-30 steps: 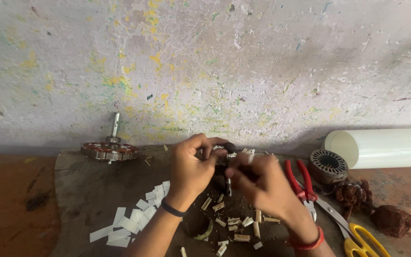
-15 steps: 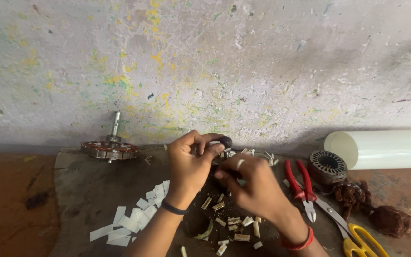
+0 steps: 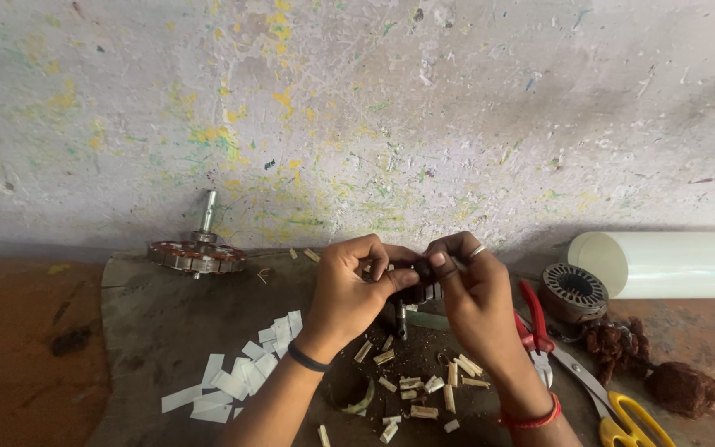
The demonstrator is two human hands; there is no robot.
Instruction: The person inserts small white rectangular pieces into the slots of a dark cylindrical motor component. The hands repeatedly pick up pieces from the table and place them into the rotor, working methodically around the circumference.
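My left hand [image 3: 349, 294] and my right hand [image 3: 473, 298] meet over the middle of a dark work mat [image 3: 151, 314]. Together they grip a small dark motor core [image 3: 419, 281] with a metal shaft [image 3: 401, 319] pointing down from it. The fingers of both hands cover most of the core. A black band circles my left wrist, a red one my right wrist, and a ring shows on a right finger. Below the hands lie several short pale wood-coloured slips [image 3: 419, 389].
A round rotor with an upright shaft [image 3: 196, 252] stands at the mat's back left. White paper strips [image 3: 237, 377] lie left of my arm. At the right are red-handled pliers [image 3: 535, 323], yellow-handled scissors [image 3: 622, 406], a ribbed stator [image 3: 574, 290], a white roll [image 3: 664, 265] and brown wire clumps [image 3: 680, 385].
Both hands have risen slightly and closed in around the core, and my right hand has shifted up from the mat toward the left hand.
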